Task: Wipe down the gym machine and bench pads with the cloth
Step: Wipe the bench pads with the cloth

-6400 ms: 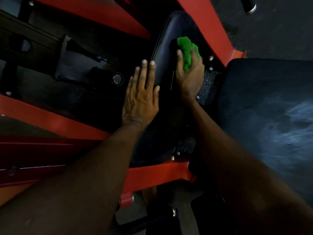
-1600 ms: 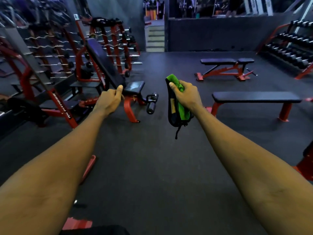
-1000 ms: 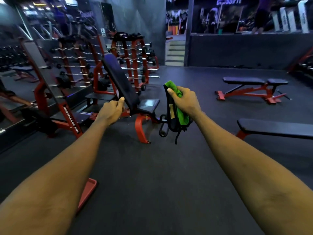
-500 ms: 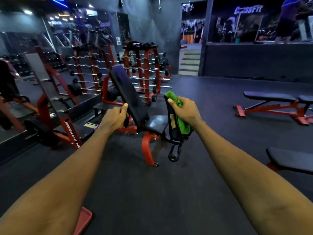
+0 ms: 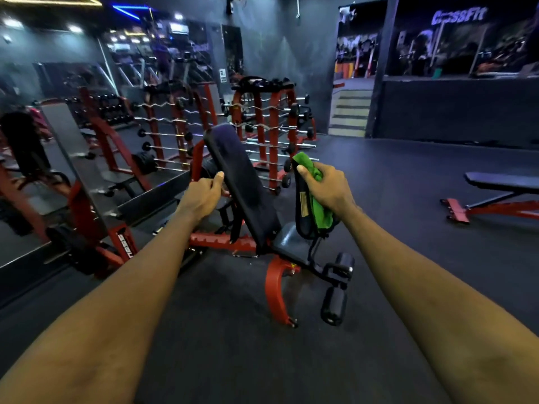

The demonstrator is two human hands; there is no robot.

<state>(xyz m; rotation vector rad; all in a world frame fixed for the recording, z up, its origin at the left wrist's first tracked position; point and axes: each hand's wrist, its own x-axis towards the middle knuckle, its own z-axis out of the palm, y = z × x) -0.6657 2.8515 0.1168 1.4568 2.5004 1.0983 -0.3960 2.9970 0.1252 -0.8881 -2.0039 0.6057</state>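
- Position change: 6.4 s back both hands were down on a black pad, the left one flat and the right one wiping. Now both arms are stretched forward over the open floor (image 5: pixel 233 360).
- Against 0.5 s back: the incline bench sits larger and lower in the view, nearer the camera. Both hand postures are unchanged.
- Left hand (image 5: pixel 201 198): fingers curled into a fist, thumb up, nothing in it. It overlaps the left edge of the back pad (image 5: pixel 248 185) in the view; contact cannot be judged.
- Right hand (image 5: pixel 326 189): closed round the cloth (image 5: pixel 319 208) together with a black pouch-like item (image 5: pixel 302 217), thumb on top.
- Cloth: bright green and bunched. One end sticks out above the thumb, the other hangs below the palm. It is held in the air in front of the seat pad (image 5: pixel 288 240).
- Black item: yellow label on its side, a strap hanging beneath.
- Incline bench: back pad dark and steeply tilted, seat pad dark with a dull sheen, red frame (image 5: pixel 272 287), two black foot rollers (image 5: pixel 334 306) at the near end.
- Surroundings: red barbell rack (image 5: pixel 274 123) behind the bench, mirror (image 5: pixel 131 68) along the left wall, flat bench (image 5: pixel 504 182) at right, steps (image 5: pixel 350 115) in the far doorway.
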